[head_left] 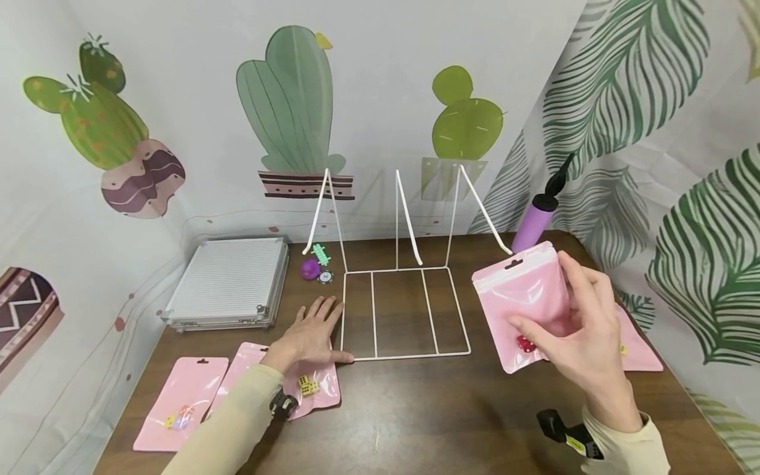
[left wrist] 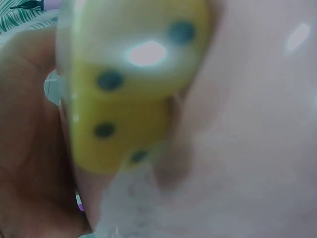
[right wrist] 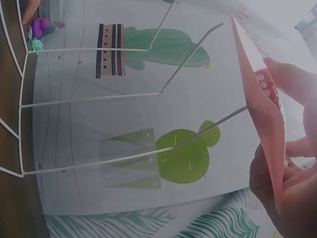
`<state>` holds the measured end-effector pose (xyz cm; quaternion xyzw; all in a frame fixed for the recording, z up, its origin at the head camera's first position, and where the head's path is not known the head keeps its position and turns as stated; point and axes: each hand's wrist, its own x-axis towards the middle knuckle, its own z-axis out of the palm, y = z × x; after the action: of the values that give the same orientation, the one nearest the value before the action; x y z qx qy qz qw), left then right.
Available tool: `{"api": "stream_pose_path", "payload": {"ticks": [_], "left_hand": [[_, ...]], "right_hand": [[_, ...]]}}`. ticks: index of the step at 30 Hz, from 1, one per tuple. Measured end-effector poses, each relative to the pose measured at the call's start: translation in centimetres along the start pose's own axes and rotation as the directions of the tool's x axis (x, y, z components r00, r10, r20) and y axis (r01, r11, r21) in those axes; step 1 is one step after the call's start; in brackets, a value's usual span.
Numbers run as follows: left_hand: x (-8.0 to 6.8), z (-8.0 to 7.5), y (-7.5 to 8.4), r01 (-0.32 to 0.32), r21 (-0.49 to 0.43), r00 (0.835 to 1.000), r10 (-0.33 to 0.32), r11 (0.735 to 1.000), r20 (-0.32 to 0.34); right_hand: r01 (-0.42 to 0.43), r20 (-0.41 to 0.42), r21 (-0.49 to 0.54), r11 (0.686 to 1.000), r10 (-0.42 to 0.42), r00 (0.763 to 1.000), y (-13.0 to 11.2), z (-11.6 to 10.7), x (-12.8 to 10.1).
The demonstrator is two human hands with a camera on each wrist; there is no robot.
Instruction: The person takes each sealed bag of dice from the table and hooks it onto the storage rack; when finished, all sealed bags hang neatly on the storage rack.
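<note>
R hand [head_left: 584, 343]: holding a pink pouch [head_left: 522, 303] upright, right of frame centre in head view; thumb curling over the front face, fingers behind. Clamped on the pouch, lifted clear of the table [head_left: 415, 409].
Pouch contents: red die [head_left: 525, 344] w/ white pips sitting at the bottom, just under the thumb; also showing through the film in R wrist view [right wrist: 266, 83].
Pouch position: hanging just right of the white wire rack [head_left: 404, 310], near its rightmost prong, not touching as far as I can tell.
L hand [head_left: 311, 333]: lying flat, fingers straight and spread, nothing gripped. Palm pressing on a second pink pouch [head_left: 309, 382] at lower left; fingertips beside the rack's left base edge.
L wrist view: filled by a yellow die [left wrist: 129, 89] inside film, v. close and blurred.
Other pouches: one at far lower left [head_left: 181, 402] w/ small dice; one at right [head_left: 638, 346], partly behind the R hand.
Background: grey flat case [head_left: 228, 280] at left centre; purple pump [head_left: 537, 221] at upper right; small toys [head_left: 315, 264] by the rack's rear left.
Risk 1: pouch edge likely snagging a prong, judging by the narrow gaps btwn prongs.
Risk 2: rack is light wire; a knock could be sliding it, esp. as the L hand is not holding it.
Risk 3: slick film; pouch could be slipping from the thumb pinch.
</note>
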<state>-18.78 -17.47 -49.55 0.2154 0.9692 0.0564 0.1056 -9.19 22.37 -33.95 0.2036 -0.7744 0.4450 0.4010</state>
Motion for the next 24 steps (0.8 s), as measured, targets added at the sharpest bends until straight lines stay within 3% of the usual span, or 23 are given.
{"api": "stream_pose_path", "payload": {"ticks": [6, 15, 24], "left_hand": [[0.1, 0.2, -0.2, -0.003, -0.004, 1.0, 0.003, 1.0, -0.004], [0.2, 0.3, -0.2, 0.001, 0.012, 1.0, -0.001, 1.0, -0.002], [0.2, 0.2, -0.1, 0.006, 0.02, 1.0, -0.006, 1.0, 0.003]], "right_hand": [[-0.048, 0.018, 0.012, 0.999, 0.048, 0.999, 0.4, 0.1, 0.2], [-0.108, 0.023, -0.118, 0.987, 0.112, 0.993, 2.3, 0.4, 0.1], [-0.132, 0.03, -0.156, 0.979, 0.138, 0.99, 2.5, 0.9, 0.0]]}}
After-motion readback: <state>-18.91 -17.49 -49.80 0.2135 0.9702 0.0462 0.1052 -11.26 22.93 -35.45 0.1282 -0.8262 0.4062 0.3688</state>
